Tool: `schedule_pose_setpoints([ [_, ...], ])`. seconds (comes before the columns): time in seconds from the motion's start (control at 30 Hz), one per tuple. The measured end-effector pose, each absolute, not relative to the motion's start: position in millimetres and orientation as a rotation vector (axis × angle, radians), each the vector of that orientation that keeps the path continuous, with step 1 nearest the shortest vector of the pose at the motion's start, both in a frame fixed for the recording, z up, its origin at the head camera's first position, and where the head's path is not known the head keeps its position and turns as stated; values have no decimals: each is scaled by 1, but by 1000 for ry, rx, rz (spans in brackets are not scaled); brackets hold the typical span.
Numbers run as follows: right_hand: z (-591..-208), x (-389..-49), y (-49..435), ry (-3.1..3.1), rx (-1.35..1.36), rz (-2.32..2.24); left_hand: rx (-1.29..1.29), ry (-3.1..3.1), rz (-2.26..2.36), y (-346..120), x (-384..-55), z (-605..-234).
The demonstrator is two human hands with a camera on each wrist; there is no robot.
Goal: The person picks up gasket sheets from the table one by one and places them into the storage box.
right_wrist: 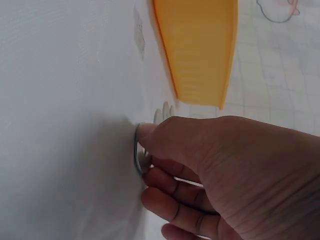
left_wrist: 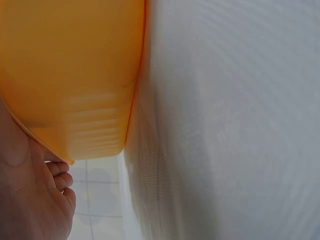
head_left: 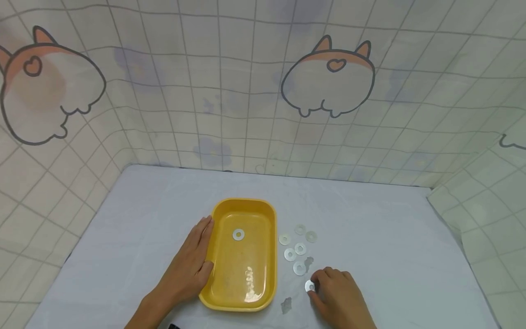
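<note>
A shallow yellow tray (head_left: 242,274) lies on the white-covered table, with one flat metal washer (head_left: 238,235) inside it. My left hand (head_left: 191,265) rests along the tray's left rim, fingers stretched out against its side; the left wrist view shows the palm beside the orange-looking tray wall (left_wrist: 75,75). To the right of the tray, my right hand (head_left: 339,294) pinches another washer (head_left: 310,286) between thumb and fingers. In the right wrist view that washer (right_wrist: 142,152) is tilted up on edge, close to the table surface.
Several loose washers (head_left: 300,248) lie between the tray and my right hand. Two grey patches (head_left: 286,305) mark the tablecloth (head_left: 382,228) nearby. A tiled-pattern curtain (head_left: 246,100) with cartoon animals encloses the table at the back and sides.
</note>
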State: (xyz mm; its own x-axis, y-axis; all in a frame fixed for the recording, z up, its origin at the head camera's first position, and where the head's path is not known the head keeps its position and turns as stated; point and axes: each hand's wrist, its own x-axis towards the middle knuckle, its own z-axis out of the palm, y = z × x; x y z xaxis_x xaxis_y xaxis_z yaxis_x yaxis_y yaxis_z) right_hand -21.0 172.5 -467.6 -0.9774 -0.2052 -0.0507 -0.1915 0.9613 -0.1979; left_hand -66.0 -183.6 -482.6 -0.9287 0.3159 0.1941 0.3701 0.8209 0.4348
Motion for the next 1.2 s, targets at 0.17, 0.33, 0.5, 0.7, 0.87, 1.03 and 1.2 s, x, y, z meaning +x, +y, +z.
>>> schedule_pose_setpoints([
  [0.17, -467, -21, 166, 3059, -355, -178, -544, -2886, -731, -184, -66, -483],
  [0.33, -468, -21, 159, 3077, -377, -33, -536, -2901, -736, -185, -65, -483],
  [0.5, -470, -19, 155, 3128, -396, 39, -546, -2887, -735, -184, -65, -483],
  [0.7, -475, -16, 153, 3228, -467, 57, -543, -2883, -740, -183, -65, -482],
  [0.87, -475, -15, 155, 3230, -437, -25, -531, -2917, -768, -182, -65, -480],
  [1.03, -475, -13, 159, 3199, -395, -132, -534, -2912, -763, -182, -64, -480],
  [1.2, -478, -12, 163, 3190, -384, -192, -541, -2891, -750, -183, -65, -480],
])
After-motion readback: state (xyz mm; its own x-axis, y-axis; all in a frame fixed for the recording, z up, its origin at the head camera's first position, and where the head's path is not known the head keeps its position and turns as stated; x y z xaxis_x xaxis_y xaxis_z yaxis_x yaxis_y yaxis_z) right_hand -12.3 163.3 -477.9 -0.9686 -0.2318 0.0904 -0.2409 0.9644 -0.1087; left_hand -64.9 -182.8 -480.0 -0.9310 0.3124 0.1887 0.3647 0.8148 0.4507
